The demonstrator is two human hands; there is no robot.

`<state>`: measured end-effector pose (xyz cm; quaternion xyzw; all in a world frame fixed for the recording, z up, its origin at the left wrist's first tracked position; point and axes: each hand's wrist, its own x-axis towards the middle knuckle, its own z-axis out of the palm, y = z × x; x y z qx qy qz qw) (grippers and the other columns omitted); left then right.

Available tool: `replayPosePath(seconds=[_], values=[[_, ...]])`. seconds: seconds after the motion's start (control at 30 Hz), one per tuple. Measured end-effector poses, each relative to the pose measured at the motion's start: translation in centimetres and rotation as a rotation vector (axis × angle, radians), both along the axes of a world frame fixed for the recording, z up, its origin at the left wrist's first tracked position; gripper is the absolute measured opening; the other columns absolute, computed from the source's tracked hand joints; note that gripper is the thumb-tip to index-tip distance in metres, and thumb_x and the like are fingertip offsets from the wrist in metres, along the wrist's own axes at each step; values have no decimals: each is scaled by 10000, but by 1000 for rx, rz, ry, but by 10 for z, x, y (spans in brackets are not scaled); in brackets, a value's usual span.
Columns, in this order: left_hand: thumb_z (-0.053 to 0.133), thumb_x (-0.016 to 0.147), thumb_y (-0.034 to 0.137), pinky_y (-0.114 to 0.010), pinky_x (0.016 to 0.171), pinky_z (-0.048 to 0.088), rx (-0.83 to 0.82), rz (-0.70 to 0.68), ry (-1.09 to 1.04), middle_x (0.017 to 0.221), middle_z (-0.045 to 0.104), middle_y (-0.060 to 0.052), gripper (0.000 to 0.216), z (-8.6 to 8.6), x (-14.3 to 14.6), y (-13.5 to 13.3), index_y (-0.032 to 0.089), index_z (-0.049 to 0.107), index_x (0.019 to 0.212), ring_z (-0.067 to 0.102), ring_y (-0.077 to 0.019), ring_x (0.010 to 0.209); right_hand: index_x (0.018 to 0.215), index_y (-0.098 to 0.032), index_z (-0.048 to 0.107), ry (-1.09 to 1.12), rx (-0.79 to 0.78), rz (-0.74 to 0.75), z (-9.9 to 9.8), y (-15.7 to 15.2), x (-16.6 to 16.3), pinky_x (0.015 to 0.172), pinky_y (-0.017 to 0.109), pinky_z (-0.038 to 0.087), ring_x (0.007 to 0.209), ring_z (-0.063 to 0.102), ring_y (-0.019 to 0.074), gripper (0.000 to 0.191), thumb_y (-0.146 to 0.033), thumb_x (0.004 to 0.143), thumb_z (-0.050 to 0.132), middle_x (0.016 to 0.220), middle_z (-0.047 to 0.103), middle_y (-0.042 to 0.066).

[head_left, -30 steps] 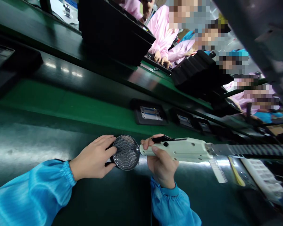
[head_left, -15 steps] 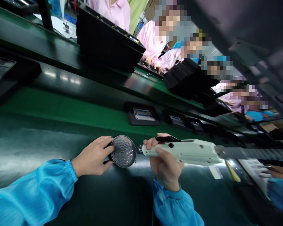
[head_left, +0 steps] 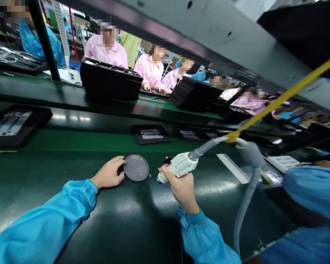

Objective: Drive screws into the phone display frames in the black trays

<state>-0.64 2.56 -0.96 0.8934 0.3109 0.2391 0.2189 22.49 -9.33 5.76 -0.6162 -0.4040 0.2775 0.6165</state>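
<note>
Pale-green electric screwdriver (head_left: pixel 180 165) in the right hand (head_left: pixel 183 187), whose fingers are wrapped closed about the housing; its nose stands apart from the round perforated dish (head_left: pixel 136 168), on the dish's four-o'clock side. The left hand (head_left: pixel 109 173) touches the dish rim at nine o'clock, thumb and fingers parted; how firmly they grip cannot be told. Principal hazards, as judged: a knock from the nose or a slip of the left fingers could tip the dish and scatter the tiny bright pieces near its upper rim; tension in the grey cable (head_left: pixel 244 212) or yellow strap (head_left: pixel 286 94) could pull the tool off line. Directions from the dish: glossy dark-green bench (head_left: pixel 126 227) at six o'clock; black tray (head_left: pixel 139 140) bearing a metal-framed panel at one; printed white strip (head_left: pixel 232 168) at three; pink-clad workers (head_left: pixel 151 68), beyond black bins (head_left: pixel 110 80), towards twelve.
</note>
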Motion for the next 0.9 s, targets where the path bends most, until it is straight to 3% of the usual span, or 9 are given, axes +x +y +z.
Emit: replayPosePath(seconds=[0.1,0.23,0.3,0.37,0.47,0.53,0.6,0.83,0.9], values=[[639,932,309,-505,1028,487,-19,31,29,1327,578,-114,312,4,-4,5,149,602,1198,570,-265,1220,891,-156,634,-9,-24,41,0,-6,-4,690,368,558,743,653,202,406,-412,642,825,834,683,73],[612,956,344,-458,955,528,-51,101,87,1233,615,-91,284,10,-14,16,155,614,1168,616,-229,1103,1162,-211,527,-14,10,59,-13,-27,-3,855,396,561,968,655,222,653,-457,629,813,1070,647,97],[606,960,348,-438,924,541,-65,136,125,1200,625,-86,279,14,-17,24,153,615,1160,628,-217,1060,1248,-226,459,-26,17,57,-23,-39,1,845,374,555,937,643,195,700,-499,675,752,1028,620,70],[600,964,353,-425,903,548,-75,169,169,1178,630,-82,280,18,-17,36,152,613,1159,634,-209,1032,1217,-208,494,-51,-13,103,-34,-48,7,736,326,543,778,617,161,626,-502,703,699,866,597,21],[594,967,361,-412,879,556,-79,207,241,1159,633,-79,290,25,-8,53,151,608,1166,639,-202,1003,925,-173,641,-110,-125,245,-44,-52,12,549,263,440,565,514,122,319,-428,733,638,634,539,-19],[591,969,364,-409,875,558,-73,221,280,1164,630,-81,295,29,2,63,153,604,1176,639,-201,1001,730,-170,646,-157,-209,309,-48,-50,12,488,242,364,500,459,107,180,-345,743,604,543,500,-25],[591,969,363,-415,882,556,-62,221,307,1181,624,-84,301,32,13,69,156,600,1186,635,-206,1016,661,-176,631,-205,-265,320,-49,-46,10,474,230,328,485,434,99,142,-279,744,579,512,477,-31],[591,969,360,-415,890,553,-49,57,367,1188,622,-85,289,34,42,67,162,605,1179,632,-205,1023,722,-190,657,-305,-278,288,-52,-47,7,494,246,387,509,482,120,147,-288,775,560,547,530,-18],[586,972,356,-409,888,554,-52,-2,377,1182,626,-83,275,34,44,65,165,611,1168,633,-200,1015,877,-179,679,-314,-240,251,-50,-47,6,567,281,471,613,574,156,202,-315,765,578,682,619,23]])
